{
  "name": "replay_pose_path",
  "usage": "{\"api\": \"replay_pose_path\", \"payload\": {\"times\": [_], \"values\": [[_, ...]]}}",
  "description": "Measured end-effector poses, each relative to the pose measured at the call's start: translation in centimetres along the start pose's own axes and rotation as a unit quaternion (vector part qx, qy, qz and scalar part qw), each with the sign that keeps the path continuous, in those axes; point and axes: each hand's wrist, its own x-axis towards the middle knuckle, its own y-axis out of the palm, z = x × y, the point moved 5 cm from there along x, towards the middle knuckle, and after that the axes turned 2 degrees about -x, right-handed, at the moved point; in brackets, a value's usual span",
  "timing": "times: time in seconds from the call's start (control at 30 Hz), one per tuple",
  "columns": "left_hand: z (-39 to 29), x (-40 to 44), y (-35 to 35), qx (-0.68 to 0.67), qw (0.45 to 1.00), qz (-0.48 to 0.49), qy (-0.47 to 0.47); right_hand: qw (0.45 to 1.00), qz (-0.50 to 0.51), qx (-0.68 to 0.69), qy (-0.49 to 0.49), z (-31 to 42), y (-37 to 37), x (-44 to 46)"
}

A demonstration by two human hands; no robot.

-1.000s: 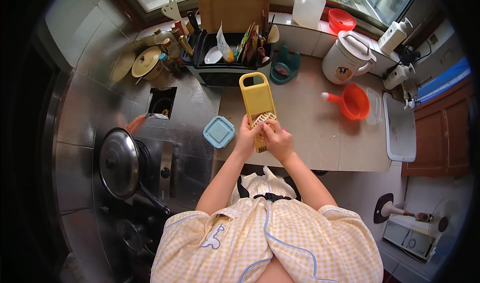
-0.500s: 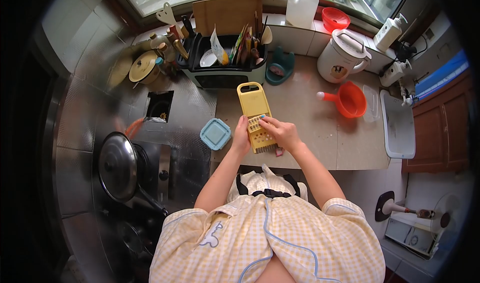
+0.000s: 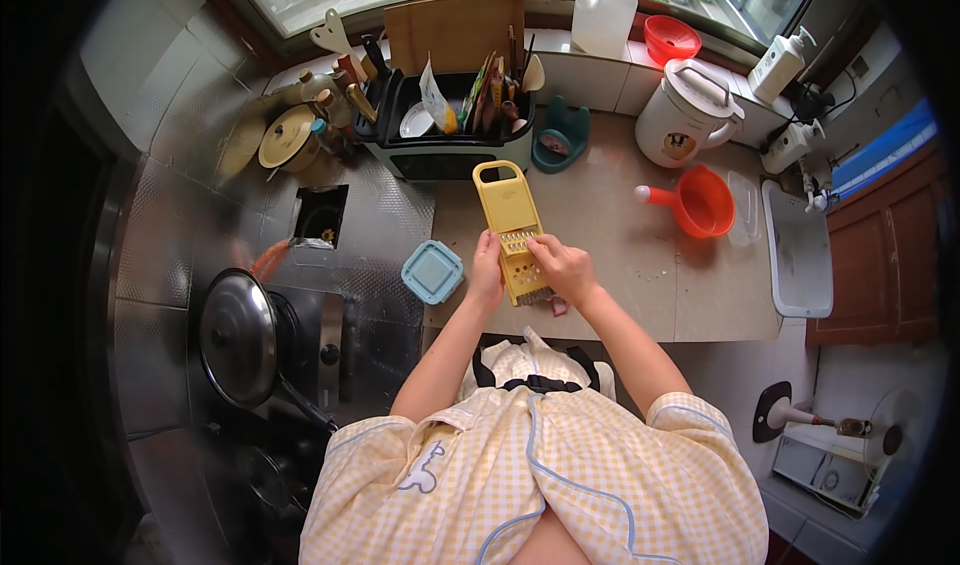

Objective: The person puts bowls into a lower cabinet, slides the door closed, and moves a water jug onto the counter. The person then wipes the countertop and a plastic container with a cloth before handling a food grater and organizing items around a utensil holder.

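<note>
A yellow grater (image 3: 510, 201) with a looped handle tilts over the counter, its handle end pointing away from me. My left hand (image 3: 486, 271) grips its left edge, fingers closed with the thumb along the side. On the opposite edge, my right hand (image 3: 563, 269) has its fingers bent together against the face beside the raised metal teeth. Whether anything small sits under those fingertips is hidden. Below the right hand lies a small pinkish piece (image 3: 559, 306) on the counter. A pale blue lidded box (image 3: 433, 272) stands just left of my left hand.
A lidded pan (image 3: 238, 337) is on the stove at left. Behind the grater stands a black-topped utensil holder (image 3: 440, 155). To the right are a red ladle-like scoop (image 3: 702, 203), a white lidded jug (image 3: 686, 115) and a white basin (image 3: 797, 250).
My right fingertips have shifted slightly down and right across the grater, baring more of the metal teeth. A blue spot seen at those fingertips no longer shows. My left hand keeps its hold.
</note>
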Motion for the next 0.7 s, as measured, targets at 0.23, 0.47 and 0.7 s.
{"api": "replay_pose_path", "payload": {"times": [0.23, 0.47, 0.7], "values": [[0.2, 0.2, -0.2, 0.025, 1.0, 0.007, 0.004, 1.0, -0.015, -0.012, -0.01, 0.4, -0.2, -0.1], [0.0, 0.0, -0.5, 0.0, 1.0, -0.015, -0.011, 0.997, -0.044, -0.026, -0.054, 1.0, -0.3, -0.4], [-0.6, -0.3, -0.1, -0.01, 0.998, -0.046, -0.051, 0.995, -0.077, 0.017, -0.064, 1.0, -0.1, -0.5]]}}
